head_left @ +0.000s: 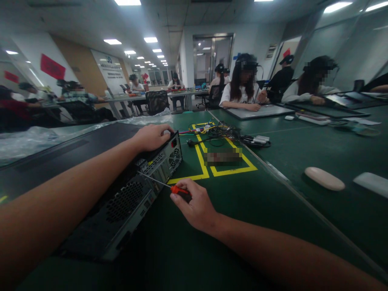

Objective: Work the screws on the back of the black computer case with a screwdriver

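A black desktop computer case (121,198) lies on its side at left, its rear panel with vents and ports turned towards the right. Bent over the upper rear edge of this case is my left hand (153,137), gripping it; some of its fingertips are hidden. My right hand (197,206) is closed round the orange and black handle of a screwdriver (178,190). The thin shaft points left and up, its tip at the rear panel near the slot covers. Whether the tip sits in a screw is too small to tell.
Beyond the case, yellow tape (233,171) marks the green table (257,210). A tangle of cables (224,131) and a blurred-out block (222,157) lie there. Clear plastic wrap (39,141) is behind the case. A pinkish oval case (324,178) sits right. Co-workers sit across the table.
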A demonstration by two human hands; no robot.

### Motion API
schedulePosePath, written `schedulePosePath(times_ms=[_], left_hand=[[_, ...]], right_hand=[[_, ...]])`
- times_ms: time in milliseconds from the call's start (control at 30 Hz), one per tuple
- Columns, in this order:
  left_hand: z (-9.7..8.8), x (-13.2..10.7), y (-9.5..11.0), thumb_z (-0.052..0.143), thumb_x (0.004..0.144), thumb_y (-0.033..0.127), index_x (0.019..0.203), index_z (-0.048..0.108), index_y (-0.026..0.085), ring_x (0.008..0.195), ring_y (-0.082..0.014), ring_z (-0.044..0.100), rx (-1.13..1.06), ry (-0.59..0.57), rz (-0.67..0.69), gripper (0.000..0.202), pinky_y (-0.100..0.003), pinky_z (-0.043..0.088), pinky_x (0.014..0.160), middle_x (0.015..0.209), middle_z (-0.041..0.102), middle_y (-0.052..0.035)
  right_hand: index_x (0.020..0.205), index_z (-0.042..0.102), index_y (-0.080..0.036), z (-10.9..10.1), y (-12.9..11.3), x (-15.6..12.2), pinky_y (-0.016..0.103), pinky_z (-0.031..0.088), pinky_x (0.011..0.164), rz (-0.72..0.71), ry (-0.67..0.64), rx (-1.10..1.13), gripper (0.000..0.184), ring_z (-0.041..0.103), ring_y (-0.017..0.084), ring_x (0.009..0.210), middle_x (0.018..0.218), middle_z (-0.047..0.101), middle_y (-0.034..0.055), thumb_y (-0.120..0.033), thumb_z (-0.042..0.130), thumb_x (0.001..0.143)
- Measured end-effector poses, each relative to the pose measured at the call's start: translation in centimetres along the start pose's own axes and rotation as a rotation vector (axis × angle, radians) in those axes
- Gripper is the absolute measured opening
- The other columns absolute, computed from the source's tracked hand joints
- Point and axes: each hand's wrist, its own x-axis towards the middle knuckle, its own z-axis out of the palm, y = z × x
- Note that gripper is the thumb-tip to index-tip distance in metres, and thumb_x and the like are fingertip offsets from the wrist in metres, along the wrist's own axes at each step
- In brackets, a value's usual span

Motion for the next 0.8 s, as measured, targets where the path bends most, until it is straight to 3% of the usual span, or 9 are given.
schedulePosePath(times_ms=[267,600,800], left_hand=[[-0.08,-0.04,0.18,0.039,0.108,0.041,0.153,0.077,0.022,0.106,-0.0353,0.078,0.002,-0.02,-0.008,0.062,-0.045,0.056,0.097,0.112,0.084,-0.0139],[-0.21,-0.03,0.39,0.042,0.108,0.039,0.154,0.077,0.023,0.106,-0.0349,0.079,-0.007,-0.031,-0.027,0.06,-0.044,0.056,0.097,0.111,0.085,-0.0133],[-0.1,-0.06,0.42,0.043,0.108,0.039,0.155,0.077,0.028,0.116,-0.0368,0.08,-0.019,-0.026,-0.035,0.059,-0.046,0.058,0.1,0.122,0.087,-0.0138]], right_hand=[[0.116,0.073,-0.026,0.14,0.11,0.01,0.038,0.063,0.093,-0.011,0.014,0.002,0.015,0.078,0.023,0.098,0.111,0.084,0.006,-0.037,0.074,0.106],[0.114,0.075,-0.023,0.01,-0.04,0.04,0.037,0.06,0.084,-0.027,0.01,0.012,0.022,0.074,0.022,0.089,0.103,0.08,0.0066,-0.041,0.064,0.111],[0.113,0.069,-0.025,0.29,0.0,-0.03,0.033,0.059,0.078,0.028,0.042,0.061,0.021,0.073,0.02,0.083,0.097,0.077,0.0023,-0.038,0.078,0.099]])
